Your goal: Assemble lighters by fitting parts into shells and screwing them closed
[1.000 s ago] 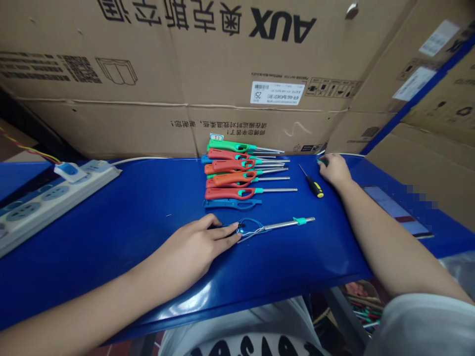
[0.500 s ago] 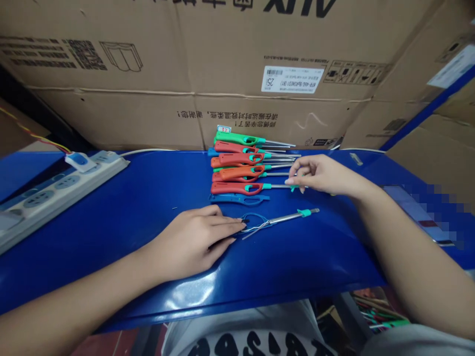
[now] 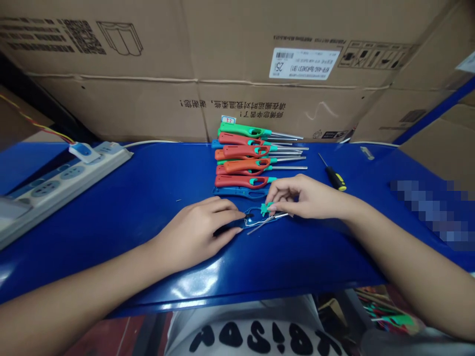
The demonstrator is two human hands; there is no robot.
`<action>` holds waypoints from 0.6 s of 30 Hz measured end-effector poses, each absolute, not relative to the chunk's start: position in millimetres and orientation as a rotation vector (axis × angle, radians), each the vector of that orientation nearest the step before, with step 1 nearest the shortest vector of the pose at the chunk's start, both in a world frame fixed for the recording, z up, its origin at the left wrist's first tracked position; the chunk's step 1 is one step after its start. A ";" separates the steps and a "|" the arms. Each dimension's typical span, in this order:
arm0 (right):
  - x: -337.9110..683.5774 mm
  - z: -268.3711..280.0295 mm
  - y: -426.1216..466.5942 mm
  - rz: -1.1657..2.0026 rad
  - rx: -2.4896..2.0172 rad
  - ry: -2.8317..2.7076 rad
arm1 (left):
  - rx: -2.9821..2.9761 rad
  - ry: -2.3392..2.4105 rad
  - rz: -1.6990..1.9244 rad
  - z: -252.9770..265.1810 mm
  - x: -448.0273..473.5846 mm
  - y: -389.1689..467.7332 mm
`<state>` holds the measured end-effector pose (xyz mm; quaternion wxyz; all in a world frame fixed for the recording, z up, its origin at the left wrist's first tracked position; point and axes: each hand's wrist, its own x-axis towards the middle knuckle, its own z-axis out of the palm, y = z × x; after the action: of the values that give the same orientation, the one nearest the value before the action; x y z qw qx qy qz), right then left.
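My left hand point(image 3: 202, 232) grips the handle end of an opened blue lighter point(image 3: 256, 217), keeping it down on the blue tabletop; the palm and fingers hide most of its handle. Thin white wires point(image 3: 256, 225) and a metal tube point(image 3: 281, 216) show at its right side. Between the fingertips of my right hand point(image 3: 304, 197) is a small teal plastic piece point(image 3: 264, 209), held just above the lighter's finger loop. A loose blue shell half point(image 3: 237, 191) lies behind, in front of a red lighter point(image 3: 237, 181) in the stacked row.
Several red, orange and green lighters point(image 3: 247, 165) are piled toward the cardboard wall point(image 3: 148, 109). A black-and-yellow screwdriver point(image 3: 336, 179) lies behind my right hand. At the left is a white power strip point(image 3: 72, 173) with a plugged-in cable. A small clear piece point(image 3: 367, 153) sits far right.
My right hand has moved left and toward me from the tips of the stacked lighters to the opened lighter, carrying the teal piece. The screwdriver has come into sight. My left hand stays on the handle.
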<state>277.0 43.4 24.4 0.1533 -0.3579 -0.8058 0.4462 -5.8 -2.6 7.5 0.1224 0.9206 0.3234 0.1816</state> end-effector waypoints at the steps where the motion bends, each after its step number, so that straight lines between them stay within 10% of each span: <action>1: 275.5 23.6 42.3 1.214 -1.002 -2.330 | 2.678 0.952 0.526 7.4 -5.8 -2.8; 18: 303.8 29.6 59.1 0.707 -1.215 -2.701 | 2.685 0.960 0.484 7.0 -5.3 -2.2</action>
<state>303.8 59.1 29.6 0.0482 -0.3985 -0.8861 0.2319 -5.3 -2.2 7.0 0.1246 0.9211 0.3293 0.1662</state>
